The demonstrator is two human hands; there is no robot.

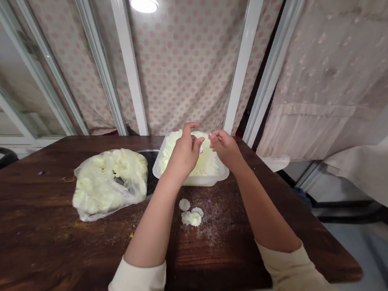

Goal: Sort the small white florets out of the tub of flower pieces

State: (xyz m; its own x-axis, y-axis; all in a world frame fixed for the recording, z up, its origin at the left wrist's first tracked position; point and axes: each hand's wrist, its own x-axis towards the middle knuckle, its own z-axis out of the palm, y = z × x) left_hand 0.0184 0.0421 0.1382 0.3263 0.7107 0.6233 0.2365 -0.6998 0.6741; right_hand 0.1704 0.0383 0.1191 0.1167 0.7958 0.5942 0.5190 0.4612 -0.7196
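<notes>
My left hand (187,149) is over a white plastic tub (206,180), its index finger raised and its thumb bent in towards the other fingers. A small whitish bit shows by that thumb, too small to name. Close by on the right, my right hand (224,148) has its fingertips pinched together; what they hold is hidden. Pale yellow-green scalloped petal-like pieces (207,167) fill the tub. Several loose scalloped discs (194,217) lie on the table between my forearms, some overlapping.
A clear plastic bag (110,184) full of similar pale pieces lies left of the tub, beside a dark tray (151,164). White grains or crumbs dust the brown wooden table (45,226). Behind it stand framed panels with a dotted curtain (180,55).
</notes>
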